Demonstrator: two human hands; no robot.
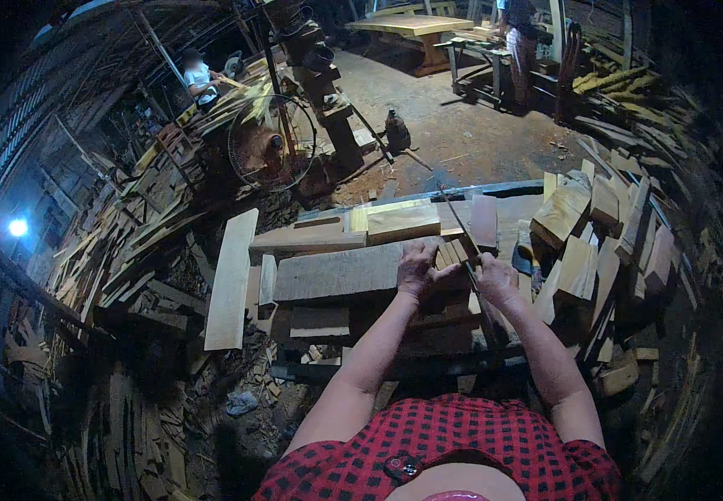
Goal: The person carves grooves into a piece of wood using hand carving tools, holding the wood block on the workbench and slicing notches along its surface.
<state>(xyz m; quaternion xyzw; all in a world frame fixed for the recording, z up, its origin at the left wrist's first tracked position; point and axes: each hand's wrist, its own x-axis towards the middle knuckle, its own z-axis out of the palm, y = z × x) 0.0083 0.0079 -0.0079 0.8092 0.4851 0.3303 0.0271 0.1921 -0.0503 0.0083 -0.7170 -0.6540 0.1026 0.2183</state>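
My left hand (pixel 416 267) holds a few small light wooden pieces (pixel 451 251) at the right end of a long grey-brown board (pixel 328 269). My right hand (pixel 497 277) is just beside them, its fingers closed on a long thin strip or tool (pixel 457 219) that slants away toward the far edge of the bench; I cannot make out exactly what it is. Behind my hands lie a pale yellow block (pixel 401 220) and a pinkish piece (pixel 483 219). A brush-like tool (pixel 531 260) lies right of my right hand. A pale plank (pixel 229 280) sits crosswise at the left.
Wooden blocks (pixel 562 209) are heaped at the right, scrap strips (pixel 127 275) at the left. Beyond the bench are a standing fan (pixel 273 142), a dark container (pixel 396 134), a seated person (pixel 198 83), a standing person (pixel 518 54) and a wooden table (pixel 407 25).
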